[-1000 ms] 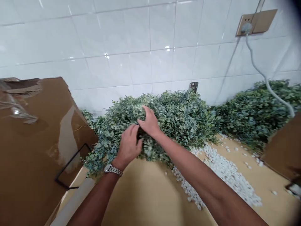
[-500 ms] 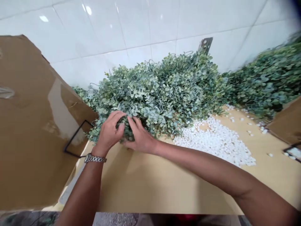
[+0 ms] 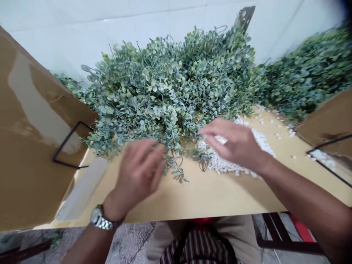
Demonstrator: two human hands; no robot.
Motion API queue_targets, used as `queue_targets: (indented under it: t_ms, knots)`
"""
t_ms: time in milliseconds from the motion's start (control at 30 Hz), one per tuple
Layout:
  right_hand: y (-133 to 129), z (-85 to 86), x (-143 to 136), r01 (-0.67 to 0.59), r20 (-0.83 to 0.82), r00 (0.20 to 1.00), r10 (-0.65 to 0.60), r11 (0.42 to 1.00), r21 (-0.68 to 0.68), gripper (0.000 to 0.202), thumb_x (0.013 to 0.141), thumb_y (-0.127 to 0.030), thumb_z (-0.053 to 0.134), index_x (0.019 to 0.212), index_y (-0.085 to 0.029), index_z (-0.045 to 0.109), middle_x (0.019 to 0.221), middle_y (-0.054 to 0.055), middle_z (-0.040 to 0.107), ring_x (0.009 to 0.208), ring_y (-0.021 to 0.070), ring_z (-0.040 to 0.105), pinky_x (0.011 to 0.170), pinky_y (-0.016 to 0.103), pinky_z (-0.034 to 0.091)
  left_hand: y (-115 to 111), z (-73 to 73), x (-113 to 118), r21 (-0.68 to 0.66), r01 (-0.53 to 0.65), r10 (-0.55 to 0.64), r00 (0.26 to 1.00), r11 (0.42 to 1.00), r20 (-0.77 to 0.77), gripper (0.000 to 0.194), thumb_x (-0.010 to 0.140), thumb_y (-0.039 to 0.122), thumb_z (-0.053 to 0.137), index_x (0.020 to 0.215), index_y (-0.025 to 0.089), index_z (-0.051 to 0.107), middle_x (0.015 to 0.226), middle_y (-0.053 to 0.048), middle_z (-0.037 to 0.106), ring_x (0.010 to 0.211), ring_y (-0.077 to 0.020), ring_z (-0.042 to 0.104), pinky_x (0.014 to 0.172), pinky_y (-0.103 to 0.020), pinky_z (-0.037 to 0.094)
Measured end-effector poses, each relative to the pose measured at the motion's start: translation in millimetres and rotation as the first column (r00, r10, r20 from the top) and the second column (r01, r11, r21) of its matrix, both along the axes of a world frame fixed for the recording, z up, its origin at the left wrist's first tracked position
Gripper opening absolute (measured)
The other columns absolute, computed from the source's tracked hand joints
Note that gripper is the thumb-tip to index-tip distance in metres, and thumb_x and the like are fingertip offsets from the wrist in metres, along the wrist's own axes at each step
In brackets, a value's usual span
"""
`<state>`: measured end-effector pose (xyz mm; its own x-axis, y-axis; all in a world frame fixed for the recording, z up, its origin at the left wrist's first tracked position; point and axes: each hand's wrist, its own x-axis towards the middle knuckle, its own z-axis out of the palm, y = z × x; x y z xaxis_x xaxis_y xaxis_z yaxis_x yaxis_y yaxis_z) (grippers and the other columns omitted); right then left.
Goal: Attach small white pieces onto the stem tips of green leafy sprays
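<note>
My left hand [image 3: 140,170], blurred by motion, is closed with curled fingers in front of a heap of artificial leafy sprigs [image 3: 165,88]. A loose green sprig [image 3: 178,172] lies just right of its fingertips; whether the hand grips it is unclear. Over a pile of small white pieces [image 3: 228,165], my right hand [image 3: 233,141] is pinched, thumb against fingers. White shows through the gap between thumb and finger, and anything at the fingertips is too small to make out. A metal watch [image 3: 101,218] is on my left wrist.
A cardboard box [image 3: 33,146] with a black wire handle [image 3: 66,143] stands at the left. Another cardboard piece [image 3: 327,117] is at the right, below more greenery [image 3: 308,77]. The wooden tabletop [image 3: 178,201] ends near my lap. White tiles [image 3: 154,22] rise behind.
My hands were together in the left front of the greenery. They have separated, the right moving right over the white pieces. The view has tilted down, and loose sprigs now show on the table.
</note>
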<state>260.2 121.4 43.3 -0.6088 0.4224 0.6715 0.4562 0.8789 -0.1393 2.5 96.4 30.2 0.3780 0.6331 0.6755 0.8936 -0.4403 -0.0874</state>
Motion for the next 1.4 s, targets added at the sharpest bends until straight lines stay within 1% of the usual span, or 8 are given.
queue_targets:
  t_ms: [100, 167, 300, 433, 733, 933, 1167, 1400]
  knots:
    - [20.8, -5.3, 34.0, 0.441, -0.027, 0.890, -0.455, 0.874, -0.204, 0.020, 0.083, -0.029, 0.054, 0.098, -0.020, 0.063, 0.078, 0.004, 0.066, 0.069, 0.0176, 0.061, 0.064, 0.030, 0.047, -17.4, -16.9, 34.1, -0.298, 0.291, -0.353, 0.918, 0.909, -0.179, 0.035, 0.085, 0.029, 0.052, 0.120, 0.023, 0.052, 0.123, -0.009, 0.057, 0.120, -0.0274, 0.046, 0.105, -0.052, 0.030]
    - [33.3, -16.5, 40.9, 0.523, 0.096, 0.850, -0.518, 0.806, -0.276, 0.043, 0.077, -0.037, 0.060, 0.116, -0.019, 0.056, 0.082, 0.004, 0.067, 0.068, 0.0193, 0.061, 0.061, 0.030, 0.046, -16.6, -31.9, 45.4, -0.452, 0.285, -0.421, 0.876, 0.845, -0.235, 0.037, 0.087, 0.037, 0.050, 0.122, 0.025, 0.051, 0.131, -0.008, 0.052, 0.125, -0.0298, 0.041, 0.106, -0.058, 0.023]
    - [48.3, -35.9, 29.7, 0.516, 0.295, 0.846, -0.444, 0.819, -0.249, 0.031, 0.081, -0.024, 0.051, 0.110, -0.020, 0.063, 0.092, 0.007, 0.068, 0.080, 0.0220, 0.063, 0.070, 0.031, 0.046, -0.9, -46.7, 34.0, -0.476, 0.208, -0.369, 0.888, 0.854, -0.274, 0.028, 0.089, 0.030, 0.047, 0.115, 0.024, 0.056, 0.130, -0.008, 0.053, 0.124, -0.0303, 0.042, 0.106, -0.061, 0.020]
    - [53.9, -37.4, 24.4, 0.504, 0.169, 0.863, -0.476, 0.832, -0.233, 0.024, 0.081, -0.016, 0.046, 0.084, -0.016, 0.070, 0.083, 0.006, 0.069, 0.075, 0.0179, 0.064, 0.069, 0.027, 0.045, 3.1, -31.8, 17.8, -0.452, 0.179, -0.318, 0.914, 0.874, -0.252, 0.022, 0.083, 0.025, 0.051, 0.100, 0.020, 0.063, 0.121, -0.010, 0.059, 0.114, -0.0316, 0.049, 0.101, -0.061, 0.024]
    - [58.0, -36.4, 27.0, 0.505, -0.005, 0.860, -0.511, 0.852, -0.137, 0.026, 0.083, -0.017, 0.043, 0.083, -0.015, 0.069, 0.078, 0.005, 0.067, 0.073, 0.0160, 0.062, 0.068, 0.026, 0.044, 5.1, -34.0, 107.9, -0.438, 0.435, -0.592, 0.732, 0.787, -0.336, 0.023, 0.084, 0.013, 0.044, 0.099, 0.015, 0.061, 0.116, -0.010, 0.058, 0.082, -0.0189, 0.053, 0.075, -0.037, 0.038]
    - [63.6, -27.5, 37.7, 0.532, -0.203, 0.815, -0.543, 0.840, -0.109, 0.024, 0.081, -0.017, 0.046, 0.077, -0.017, 0.069, 0.073, 0.003, 0.067, 0.071, 0.0160, 0.062, 0.068, 0.027, 0.046, 26.2, -46.9, 101.5, -0.376, 0.382, -0.514, 0.776, 0.844, -0.365, 0.017, 0.084, 0.008, 0.044, 0.081, 0.013, 0.060, 0.093, -0.008, 0.059, 0.080, -0.0187, 0.050, 0.075, -0.034, 0.037]
    - [53.2, -13.2, 67.3, 0.431, -0.414, 0.653, -0.634, 0.761, -0.485, 0.013, 0.073, -0.019, 0.055, 0.069, -0.017, 0.067, 0.052, -0.002, 0.058, 0.046, 0.0116, 0.054, 0.046, 0.023, 0.042, 30.9, -39.1, 73.3, -0.300, 0.253, -0.355, 0.862, 0.920, -0.361, 0.023, 0.085, 0.010, 0.043, 0.067, 0.014, 0.058, 0.070, -0.008, 0.056, 0.071, -0.0205, 0.048, 0.068, -0.037, 0.035]
    - [19.3, -17.7, 90.6, 0.341, -0.482, 0.602, -0.636, 0.751, -0.565, 0.006, 0.071, -0.018, 0.060, 0.068, -0.016, 0.064, 0.054, -0.002, 0.059, 0.044, 0.0095, 0.052, 0.043, 0.022, 0.042, 25.3, -25.2, 72.4, -0.236, 0.269, -0.316, 0.929, 0.934, -0.191, 0.026, 0.083, 0.009, 0.043, 0.061, 0.015, 0.054, 0.067, -0.006, 0.059, 0.071, -0.0179, 0.050, 0.068, -0.033, 0.038]
